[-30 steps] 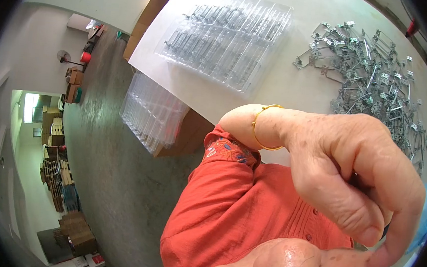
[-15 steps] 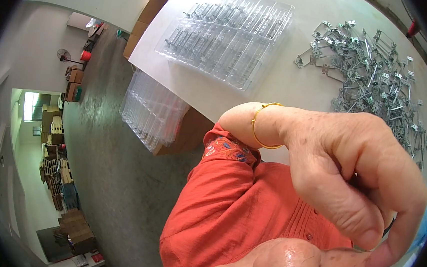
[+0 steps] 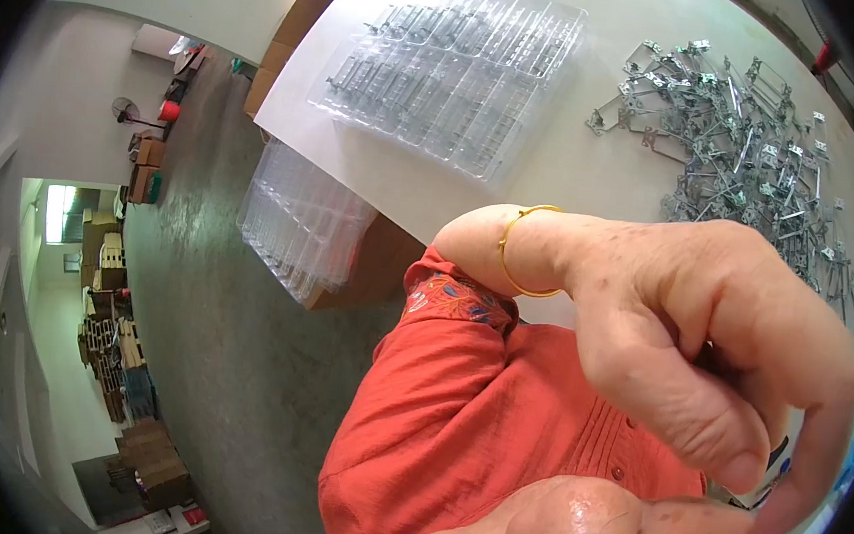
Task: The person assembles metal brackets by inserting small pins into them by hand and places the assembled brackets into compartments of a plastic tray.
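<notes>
My left hand (image 3: 703,329), with a gold bangle (image 3: 505,248) on the wrist, is raised close to the face, across the lower right. The index finger curves down with its tip at the chin (image 3: 718,521), and the thumb is bent beside it. A gap separates thumb and index finger, and nothing shows between them. The other fingers are mostly hidden behind the hand. Beyond it, a heap of metal wire brackets (image 3: 748,142) lies on the white table (image 3: 575,168). My right hand is out of view.
Clear plastic trays (image 3: 452,78) holding rows of metal parts lie on the table. More clear trays (image 3: 300,222) rest on a cardboard box (image 3: 377,263) beside the table edge. At left is the grey floor (image 3: 227,382), with stacked boxes (image 3: 156,462) and a fan (image 3: 126,110) along the wall.
My left hand has shifted slightly at the face, its index fingertip a little further right and up. The table's contents look the same.
</notes>
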{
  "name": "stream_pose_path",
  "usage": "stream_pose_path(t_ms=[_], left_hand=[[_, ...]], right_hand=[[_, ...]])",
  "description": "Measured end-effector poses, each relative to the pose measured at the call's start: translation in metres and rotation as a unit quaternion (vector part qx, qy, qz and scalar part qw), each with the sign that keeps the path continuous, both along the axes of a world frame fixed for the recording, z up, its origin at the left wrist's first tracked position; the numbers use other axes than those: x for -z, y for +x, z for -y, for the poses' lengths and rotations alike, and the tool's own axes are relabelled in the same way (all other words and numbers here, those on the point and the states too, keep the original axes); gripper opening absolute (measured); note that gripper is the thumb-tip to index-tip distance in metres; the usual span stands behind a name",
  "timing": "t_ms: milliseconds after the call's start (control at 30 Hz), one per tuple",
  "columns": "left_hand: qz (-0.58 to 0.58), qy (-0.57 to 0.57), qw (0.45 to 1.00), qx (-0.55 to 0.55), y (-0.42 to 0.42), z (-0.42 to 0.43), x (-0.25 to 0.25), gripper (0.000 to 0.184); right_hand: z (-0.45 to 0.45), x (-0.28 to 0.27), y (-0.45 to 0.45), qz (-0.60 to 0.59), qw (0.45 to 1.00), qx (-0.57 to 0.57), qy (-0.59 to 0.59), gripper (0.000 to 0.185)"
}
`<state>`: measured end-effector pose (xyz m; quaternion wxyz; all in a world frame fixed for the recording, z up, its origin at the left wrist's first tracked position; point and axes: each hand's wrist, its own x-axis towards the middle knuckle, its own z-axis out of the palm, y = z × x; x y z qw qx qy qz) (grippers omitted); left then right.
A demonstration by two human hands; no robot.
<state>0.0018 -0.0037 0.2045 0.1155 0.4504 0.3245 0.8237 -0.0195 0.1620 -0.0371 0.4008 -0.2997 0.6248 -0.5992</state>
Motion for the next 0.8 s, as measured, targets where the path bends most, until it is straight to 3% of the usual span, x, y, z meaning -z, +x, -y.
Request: stream_pose_path(t_ms=[267, 500, 700, 800], left_hand=[[-0.006, 0.017, 1.000, -0.010, -0.001, 0.000, -0.002, 0.016], [0.030, -0.043, 0.998, -0.022, 0.005, 0.006, -0.007, 0.018], [-0.093, 0.047, 0.994, -0.026, -0.005, -0.002, -0.001, 0.018], [-0.070, -0.023, 0.996, -0.059, 0.000, 0.000, -0.006, 0.019]], right_hand=[[0.000, -0.001, 0.000, -0.001, 1.000, 0.001, 0.000, 0.004], [0.001, -0.002, 0.000, -0.003, 1.000, 0.000, 0.001, 0.004], [0.001, -0.003, -0.001, -0.005, 1.000, 0.000, 0.001, 0.004], [0.001, -0.003, -0.002, -0.005, 1.000, 0.001, 0.002, 0.003]])
